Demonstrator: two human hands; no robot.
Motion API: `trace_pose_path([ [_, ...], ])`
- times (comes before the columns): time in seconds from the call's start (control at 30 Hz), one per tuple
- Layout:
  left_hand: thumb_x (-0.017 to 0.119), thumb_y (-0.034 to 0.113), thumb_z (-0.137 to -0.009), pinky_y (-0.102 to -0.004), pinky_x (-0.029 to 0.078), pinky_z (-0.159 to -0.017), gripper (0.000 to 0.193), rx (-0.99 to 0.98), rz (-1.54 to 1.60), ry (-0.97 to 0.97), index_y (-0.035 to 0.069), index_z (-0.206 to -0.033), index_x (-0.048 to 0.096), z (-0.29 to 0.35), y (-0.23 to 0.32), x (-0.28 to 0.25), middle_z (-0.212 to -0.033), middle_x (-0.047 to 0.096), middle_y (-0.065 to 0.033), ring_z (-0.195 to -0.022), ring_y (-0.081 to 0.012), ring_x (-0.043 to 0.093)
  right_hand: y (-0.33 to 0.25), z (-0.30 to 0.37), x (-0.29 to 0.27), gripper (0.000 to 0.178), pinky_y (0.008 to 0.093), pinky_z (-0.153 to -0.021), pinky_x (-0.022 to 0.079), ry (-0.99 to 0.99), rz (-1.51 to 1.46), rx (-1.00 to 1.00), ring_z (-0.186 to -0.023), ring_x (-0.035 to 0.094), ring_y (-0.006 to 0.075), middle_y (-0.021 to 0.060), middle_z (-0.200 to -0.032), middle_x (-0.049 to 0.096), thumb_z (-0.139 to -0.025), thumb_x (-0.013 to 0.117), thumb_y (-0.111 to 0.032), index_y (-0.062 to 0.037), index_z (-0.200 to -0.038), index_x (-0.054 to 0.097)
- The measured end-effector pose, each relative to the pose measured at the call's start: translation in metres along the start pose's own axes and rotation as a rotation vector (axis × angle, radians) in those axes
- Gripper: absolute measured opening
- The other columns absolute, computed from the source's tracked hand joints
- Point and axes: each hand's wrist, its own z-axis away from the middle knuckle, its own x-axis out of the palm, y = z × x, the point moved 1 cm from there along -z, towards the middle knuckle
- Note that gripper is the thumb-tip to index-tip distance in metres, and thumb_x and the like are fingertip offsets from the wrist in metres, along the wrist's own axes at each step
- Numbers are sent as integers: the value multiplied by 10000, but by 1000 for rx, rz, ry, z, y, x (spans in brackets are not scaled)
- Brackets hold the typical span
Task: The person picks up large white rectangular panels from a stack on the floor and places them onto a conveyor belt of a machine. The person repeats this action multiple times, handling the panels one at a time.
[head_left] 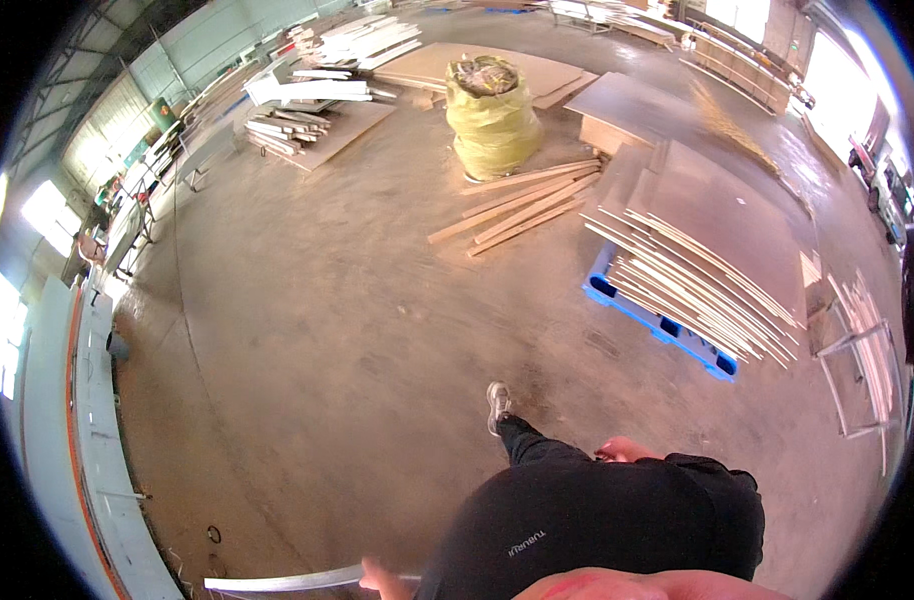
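Note:
At the lower edge, my left hand (382, 580) is closed around a long, thin, whitish strip (282, 581). The strip runs out to the left from the hand, and a short piece shows on its other side. Its material is not clear. My right hand (629, 449) is beside my dark trousers, with its fingers curled in. A small dark spot shows at those fingers, too small to name. One shoe (498, 400) is stretched forward on the concrete floor (327, 330).
Ahead to the right, stacked boards (717, 240) rest on a blue pallet (667, 328). Wooden strips (527, 205) lie beside a full yellow sack (492, 120). A long pale machine or bench (107, 440) lines the left, and a metal rack (862, 370) stands right.

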Motion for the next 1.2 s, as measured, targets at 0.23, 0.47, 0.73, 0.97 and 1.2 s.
trace_pose_path([
  [0.23, 725, 282, -813, -491, 497, -772, 560, 547, -815, -350, -160, -1121, 576, -127, 69, 132, -969, 661, -212, -819, -316, 581, -219, -229, -118, 198, 364, -645, 516, -161, 59, -36, -755, 655, 160, 35, -841, 711, -830, 683, -260, -147, -981, 742],
  [0.47, 692, 230, -801, -511, 510, -762, 390, -224, 117, -85, -46, -1068, 625, -96, 184, 314, -975, 646, -160, -829, -329, 617, -469, -433, -276, 172, 320, -649, 519, -83, 265, -117, -723, 640, 125, -8, -828, 715, -826, 703, -174, -117, -987, 729],
  [0.73, 747, 238, -749, -499, 495, -673, 336, -506, 324, -238, 17, -989, 666, -177, 285, 420, -903, 641, -134, -796, -299, 601, -726, -590, -346, 213, 275, -643, 509, 75, 11, -157, -710, 632, 101, 4, -851, 727, -906, 704, -287, -104, -1014, 721],
  [0.97, 675, 211, -771, -449, 453, -571, 231, -369, 241, -8, -13, -811, 628, -239, 347, 575, -698, 592, -106, -594, -276, 548, -758, -679, -383, 245, 364, -724, 551, -318, 592, -313, -850, 691, 180, 45, -959, 743, -867, 690, -253, -131, -1074, 740],
  [1.2, 680, 196, -792, -396, 420, -510, 182, -399, -16, -109, 22, -819, 636, -186, 475, 707, -661, 553, -70, -568, -232, 556, -871, -815, -405, 326, 414, -825, 538, -131, 170, -51, -937, 705, 302, 173, -1026, 725, -918, 601, -346, -78, -1050, 730],
])
